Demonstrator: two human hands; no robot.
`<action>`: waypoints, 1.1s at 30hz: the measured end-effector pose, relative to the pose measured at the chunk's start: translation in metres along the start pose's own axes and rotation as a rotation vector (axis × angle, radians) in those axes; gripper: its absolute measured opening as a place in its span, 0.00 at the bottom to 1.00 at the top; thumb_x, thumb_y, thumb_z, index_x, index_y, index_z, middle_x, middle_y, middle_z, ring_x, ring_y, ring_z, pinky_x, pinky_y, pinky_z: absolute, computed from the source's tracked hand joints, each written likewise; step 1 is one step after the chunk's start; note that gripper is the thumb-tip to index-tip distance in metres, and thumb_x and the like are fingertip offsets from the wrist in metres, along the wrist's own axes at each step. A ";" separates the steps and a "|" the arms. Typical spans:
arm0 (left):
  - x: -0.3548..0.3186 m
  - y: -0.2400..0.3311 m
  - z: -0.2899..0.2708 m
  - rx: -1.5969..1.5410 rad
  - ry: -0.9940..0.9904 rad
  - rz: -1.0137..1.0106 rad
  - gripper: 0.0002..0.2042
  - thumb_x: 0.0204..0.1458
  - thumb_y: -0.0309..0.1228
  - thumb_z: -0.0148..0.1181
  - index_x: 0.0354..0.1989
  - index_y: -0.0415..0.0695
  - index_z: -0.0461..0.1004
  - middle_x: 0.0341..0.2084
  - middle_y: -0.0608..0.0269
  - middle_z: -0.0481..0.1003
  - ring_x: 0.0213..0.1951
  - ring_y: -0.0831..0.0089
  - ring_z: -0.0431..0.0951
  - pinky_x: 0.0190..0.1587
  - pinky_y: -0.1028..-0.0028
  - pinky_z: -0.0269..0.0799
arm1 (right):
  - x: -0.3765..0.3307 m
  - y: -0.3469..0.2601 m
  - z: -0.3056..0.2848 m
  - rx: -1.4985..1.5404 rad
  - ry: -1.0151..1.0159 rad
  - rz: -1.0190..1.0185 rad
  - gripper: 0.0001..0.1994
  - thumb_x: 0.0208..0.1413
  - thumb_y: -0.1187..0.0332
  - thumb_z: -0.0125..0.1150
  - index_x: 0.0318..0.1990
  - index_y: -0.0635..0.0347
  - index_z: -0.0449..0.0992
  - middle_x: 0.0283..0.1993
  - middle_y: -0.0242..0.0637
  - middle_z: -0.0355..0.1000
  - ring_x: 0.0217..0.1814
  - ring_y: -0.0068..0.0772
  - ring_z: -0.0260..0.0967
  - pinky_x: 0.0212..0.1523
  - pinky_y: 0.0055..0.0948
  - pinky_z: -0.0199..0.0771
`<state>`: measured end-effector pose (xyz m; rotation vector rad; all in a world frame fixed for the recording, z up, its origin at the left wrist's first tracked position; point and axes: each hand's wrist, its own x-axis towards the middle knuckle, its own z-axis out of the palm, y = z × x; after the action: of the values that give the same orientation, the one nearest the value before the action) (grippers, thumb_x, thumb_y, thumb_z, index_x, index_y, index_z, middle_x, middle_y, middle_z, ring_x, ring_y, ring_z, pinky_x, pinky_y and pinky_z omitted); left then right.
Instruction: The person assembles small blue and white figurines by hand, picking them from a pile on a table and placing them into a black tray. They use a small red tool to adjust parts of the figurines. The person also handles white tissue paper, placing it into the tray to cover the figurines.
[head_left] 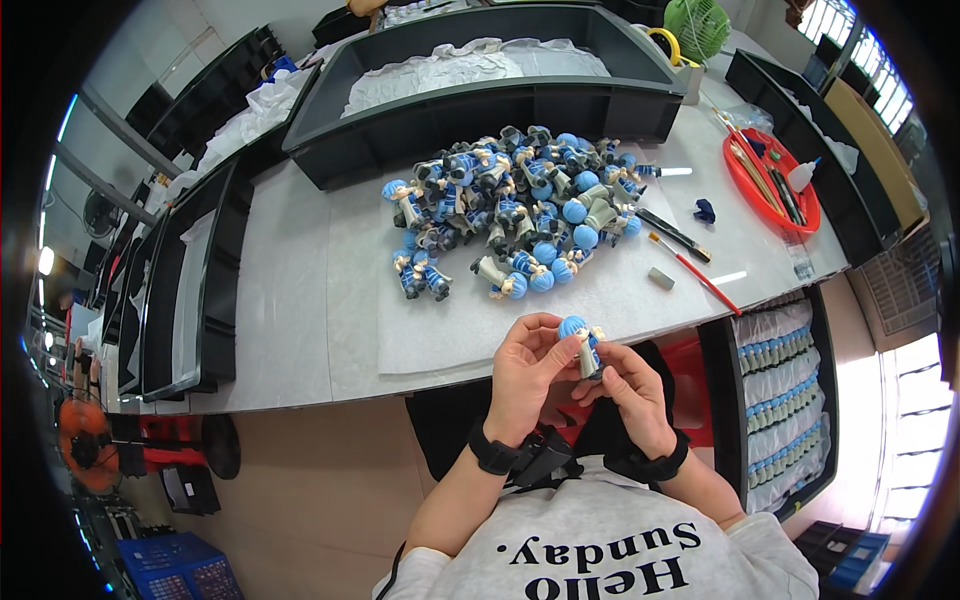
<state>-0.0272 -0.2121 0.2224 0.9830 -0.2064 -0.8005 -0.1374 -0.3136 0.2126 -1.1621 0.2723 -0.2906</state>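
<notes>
Between my two hands, just off the table's near edge, is a small blue-haired figurine (588,352) with a pale body and dark feet. My left hand (532,365) pinches it near the head, thumb in front. Lower down, the fingers of my right hand (634,388) close on it by the feet. Beyond the hands, a heap of similar figurines (520,205) in blue, grey and black lies on a white sheet (440,335).
A large dark tray (480,112) lined with white sheeting stands behind the heap. To the right lie a red-handled brush (695,272), a dark pen (674,236), a grey block (661,278) and a red oval dish (735,170) of tools. A crate (722,400) holding rows of figurines stands below right.
</notes>
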 end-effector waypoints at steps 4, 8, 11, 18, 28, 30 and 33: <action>0.001 -0.003 -0.002 -0.016 -0.014 0.007 0.13 0.47 0.24 0.56 0.40 0.39 0.63 0.31 0.60 0.71 0.31 0.76 0.73 0.32 0.78 0.73 | 0.000 0.000 0.000 -0.008 0.001 0.001 0.16 0.57 0.70 0.45 0.51 0.68 0.60 0.40 0.39 0.67 0.36 0.25 0.68 0.35 0.21 0.70; 0.001 -0.006 -0.005 0.000 -0.035 0.026 0.12 0.49 0.25 0.54 0.42 0.40 0.62 0.32 0.60 0.71 0.33 0.75 0.74 0.33 0.76 0.74 | 0.000 0.001 0.000 0.004 0.010 -0.001 0.16 0.56 0.70 0.46 0.50 0.67 0.60 0.40 0.39 0.67 0.36 0.25 0.68 0.35 0.20 0.69; 0.001 -0.007 -0.005 0.012 -0.046 0.027 0.12 0.50 0.26 0.52 0.43 0.40 0.62 0.33 0.60 0.70 0.33 0.74 0.74 0.34 0.75 0.74 | 0.000 0.002 0.000 -0.022 0.021 -0.011 0.16 0.56 0.71 0.47 0.50 0.67 0.60 0.41 0.39 0.67 0.35 0.24 0.68 0.35 0.19 0.69; 0.001 -0.007 -0.006 0.001 -0.060 0.006 0.11 0.52 0.26 0.49 0.44 0.40 0.62 0.35 0.59 0.71 0.34 0.73 0.74 0.35 0.74 0.74 | -0.001 0.001 0.001 -0.044 0.025 -0.031 0.16 0.55 0.72 0.48 0.50 0.67 0.61 0.41 0.39 0.67 0.34 0.23 0.67 0.34 0.19 0.69; 0.000 -0.009 -0.006 -0.015 -0.051 -0.038 0.11 0.53 0.28 0.47 0.44 0.41 0.62 0.35 0.59 0.72 0.35 0.74 0.74 0.35 0.75 0.74 | -0.002 0.001 0.003 -0.066 0.056 -0.054 0.16 0.55 0.71 0.49 0.50 0.67 0.61 0.39 0.38 0.69 0.33 0.21 0.67 0.34 0.18 0.68; 0.000 -0.010 -0.006 -0.021 -0.054 -0.040 0.11 0.53 0.28 0.47 0.44 0.40 0.62 0.36 0.59 0.72 0.35 0.74 0.74 0.36 0.75 0.74 | -0.002 0.001 0.003 -0.064 0.064 -0.068 0.16 0.54 0.71 0.50 0.49 0.67 0.61 0.39 0.38 0.69 0.33 0.21 0.67 0.34 0.18 0.69; 0.000 -0.011 -0.008 -0.043 -0.070 -0.039 0.11 0.53 0.28 0.47 0.44 0.40 0.62 0.36 0.59 0.72 0.35 0.74 0.75 0.36 0.74 0.74 | -0.002 0.005 0.002 -0.068 0.075 -0.099 0.16 0.54 0.71 0.51 0.49 0.68 0.62 0.38 0.39 0.69 0.33 0.21 0.68 0.33 0.17 0.69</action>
<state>-0.0289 -0.2103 0.2090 0.9213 -0.2297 -0.8718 -0.1383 -0.3090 0.2094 -1.2352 0.2926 -0.4155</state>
